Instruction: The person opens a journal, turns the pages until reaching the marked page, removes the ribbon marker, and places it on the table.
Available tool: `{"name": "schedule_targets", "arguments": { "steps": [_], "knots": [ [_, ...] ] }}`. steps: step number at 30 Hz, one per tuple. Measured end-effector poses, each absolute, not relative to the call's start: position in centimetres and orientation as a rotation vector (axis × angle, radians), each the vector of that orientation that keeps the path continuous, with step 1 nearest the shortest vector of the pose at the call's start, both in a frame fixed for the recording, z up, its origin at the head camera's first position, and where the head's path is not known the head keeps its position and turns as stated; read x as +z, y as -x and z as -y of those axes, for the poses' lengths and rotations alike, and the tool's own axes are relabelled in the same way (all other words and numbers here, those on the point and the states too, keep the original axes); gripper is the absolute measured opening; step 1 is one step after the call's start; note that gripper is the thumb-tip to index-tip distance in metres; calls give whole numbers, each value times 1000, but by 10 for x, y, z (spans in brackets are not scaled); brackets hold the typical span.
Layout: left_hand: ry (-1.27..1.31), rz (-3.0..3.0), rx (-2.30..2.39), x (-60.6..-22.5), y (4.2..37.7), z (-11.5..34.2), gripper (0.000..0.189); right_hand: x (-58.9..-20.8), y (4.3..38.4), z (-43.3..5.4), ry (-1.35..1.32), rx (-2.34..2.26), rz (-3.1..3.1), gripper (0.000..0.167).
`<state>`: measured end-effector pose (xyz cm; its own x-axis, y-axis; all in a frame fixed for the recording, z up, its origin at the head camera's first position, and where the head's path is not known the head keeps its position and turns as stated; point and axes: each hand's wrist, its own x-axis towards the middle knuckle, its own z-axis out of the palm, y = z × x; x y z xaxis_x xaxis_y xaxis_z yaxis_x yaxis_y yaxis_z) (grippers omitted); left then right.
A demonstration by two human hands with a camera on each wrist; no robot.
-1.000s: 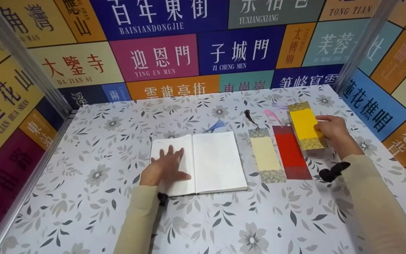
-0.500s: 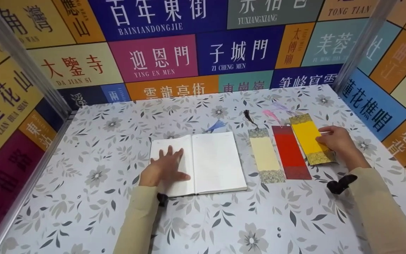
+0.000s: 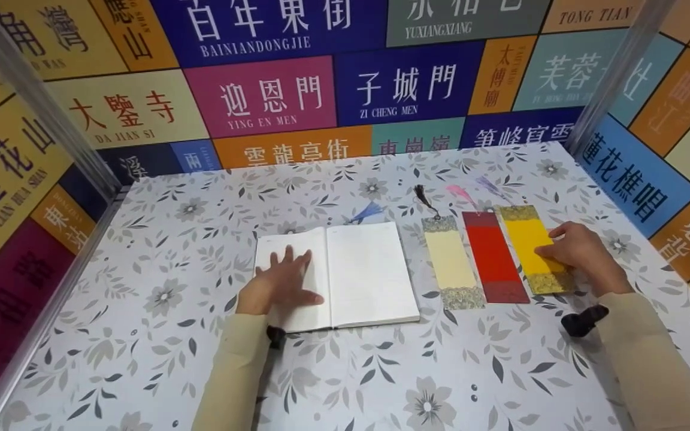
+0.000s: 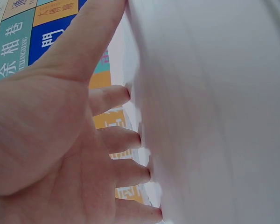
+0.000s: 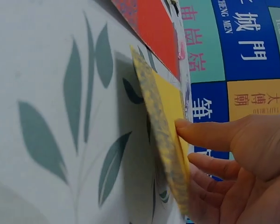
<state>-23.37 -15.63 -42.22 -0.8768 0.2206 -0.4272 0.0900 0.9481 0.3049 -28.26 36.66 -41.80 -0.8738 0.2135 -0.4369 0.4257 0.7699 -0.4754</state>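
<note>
An open book [image 3: 372, 275] with blank-looking pages lies on the table. My left hand [image 3: 280, 286] presses its left page with spread fingers; the left wrist view shows the fingertips on the paper. To the right of the book, my right hand [image 3: 586, 252] pinches the right edge of a yellow bookmark [image 3: 523, 239] with patterned gold ends. In the right wrist view the near end of this bookmark [image 5: 161, 135] stands slightly off the cloth, thumb on its face and fingers behind. A red bookmark [image 3: 495, 254] lies just left of it, and a cream bookmark [image 3: 453, 260] lies nearer the book.
A floral cloth [image 3: 165, 359] covers the table. A blue tassel [image 3: 369, 211] sticks out past the book's top edge. Black, pink and lilac tassels trail from the loose bookmarks. Panels with printed Chinese signs [image 3: 261, 96] stand at the back and both sides.
My right hand has brought the yellow bookmark toward me and lowered it, into line beside the red one. The left hand has stayed on the page.
</note>
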Motion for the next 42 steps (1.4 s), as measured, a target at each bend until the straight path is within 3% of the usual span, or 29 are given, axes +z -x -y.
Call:
{"name": "schedule_targets", "arguments": {
  "steps": [18, 27, 35, 42],
  "knots": [
    [-217, -2631, 392, -421, 233, 157, 104, -414, 274, -364, -426, -709, -2624, 71],
    [-223, -2650, 368, -422, 232, 156, 105, -410, 276, -327, -400, -817, -2778, 69],
    [-214, -2639, 391, -422, 232, 155, 104, -403, 277, -296, -400, -861, -2713, 77],
    [-226, -2644, 388, -423, 233, 156, 105, -399, 266, -272, -147, -923, -2767, 80]
  ]
}}
